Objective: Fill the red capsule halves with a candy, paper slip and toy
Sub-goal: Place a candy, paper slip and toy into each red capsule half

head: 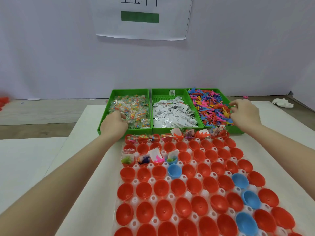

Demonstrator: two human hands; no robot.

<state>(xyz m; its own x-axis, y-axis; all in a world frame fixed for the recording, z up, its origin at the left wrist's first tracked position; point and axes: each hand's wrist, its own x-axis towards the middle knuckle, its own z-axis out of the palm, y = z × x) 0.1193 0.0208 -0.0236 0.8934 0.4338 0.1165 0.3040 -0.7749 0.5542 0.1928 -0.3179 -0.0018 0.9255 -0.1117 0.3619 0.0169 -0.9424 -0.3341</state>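
Observation:
Rows of open red capsule halves (178,186) sit in a white holder tray (135,200) in front of me. The far row and part of the third row hold candy, paper slips and toys. My left hand (114,124) reaches into the left green bin of wrapped candies (134,108), fingers curled among the packets. My right hand (244,112) is over the right green bin of small coloured plastic toys (211,107), fingertips pinching at them. The middle green bin holds white paper slips (173,113).
Several blue capsule halves (174,170) stand among the red ones. A crumpled white tissue (283,103) lies at the far right. Red objects (3,101) lie at the far left edge. A white wall with a paper sign (141,17) stands behind the bins.

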